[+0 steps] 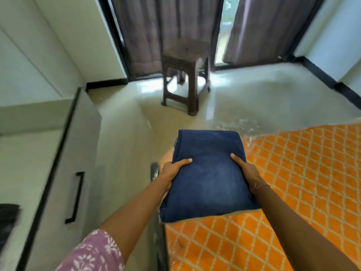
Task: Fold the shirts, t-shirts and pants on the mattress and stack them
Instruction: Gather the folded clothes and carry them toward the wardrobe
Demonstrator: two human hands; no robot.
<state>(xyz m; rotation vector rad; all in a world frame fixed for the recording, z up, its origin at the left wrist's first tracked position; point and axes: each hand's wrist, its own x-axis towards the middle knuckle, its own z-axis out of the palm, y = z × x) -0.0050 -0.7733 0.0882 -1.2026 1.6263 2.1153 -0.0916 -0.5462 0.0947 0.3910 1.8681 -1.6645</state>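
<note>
A folded pair of dark blue jeans is held in the air over the left edge of the mattress, which has an orange cover with a cream lattice pattern. My left hand grips the bundle's left side, thumb on top and fingers underneath. My right hand grips its right side the same way. The jeans form a thick rectangular packet, tilted slightly away from me.
A dark brown plastic stool stands on the pale floor ahead, in front of grey curtains. A white cabinet with a black handle runs along the left. A narrow strip of floor lies between cabinet and mattress.
</note>
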